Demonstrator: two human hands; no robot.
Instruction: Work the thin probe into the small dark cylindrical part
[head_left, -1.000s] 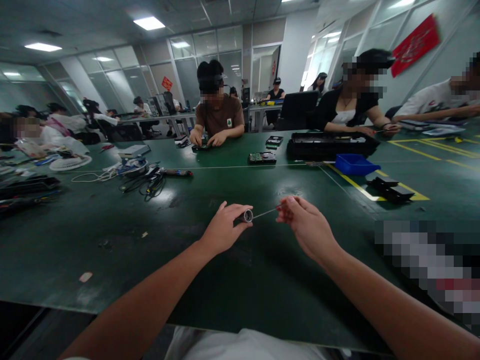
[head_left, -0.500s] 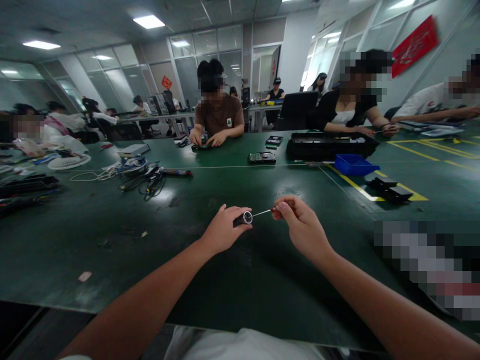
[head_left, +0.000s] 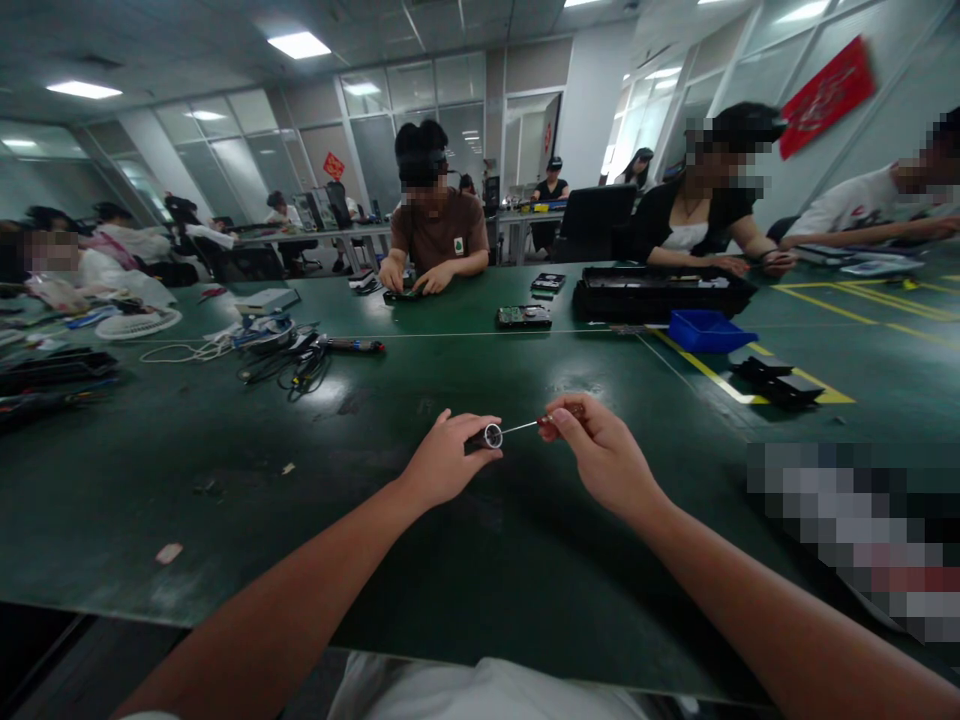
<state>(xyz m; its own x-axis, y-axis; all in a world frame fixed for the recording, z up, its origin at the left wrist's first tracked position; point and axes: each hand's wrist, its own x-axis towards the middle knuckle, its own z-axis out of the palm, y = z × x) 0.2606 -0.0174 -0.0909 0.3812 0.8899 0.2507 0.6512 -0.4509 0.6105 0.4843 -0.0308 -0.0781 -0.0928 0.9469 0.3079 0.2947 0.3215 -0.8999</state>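
Observation:
Near the middle of the green table, my left hand is closed round a dark cylindrical part whose open end has a bright ring and faces right. My right hand grips the reddish-brown handle of a screwdriver. The thin shaft points left and its tip meets the ringed end of the cylinder. Whether the tip sits inside the ring is too small to tell.
Beyond my hands lie a hard drive, a long black housing, a blue tray and black blocks. Tangled cables lie to the left. A person in brown works across the table.
My right hand and the screwdriver have shifted slightly left, and the cylinder has moved a touch left too. At the right, a person's hands have changed position.

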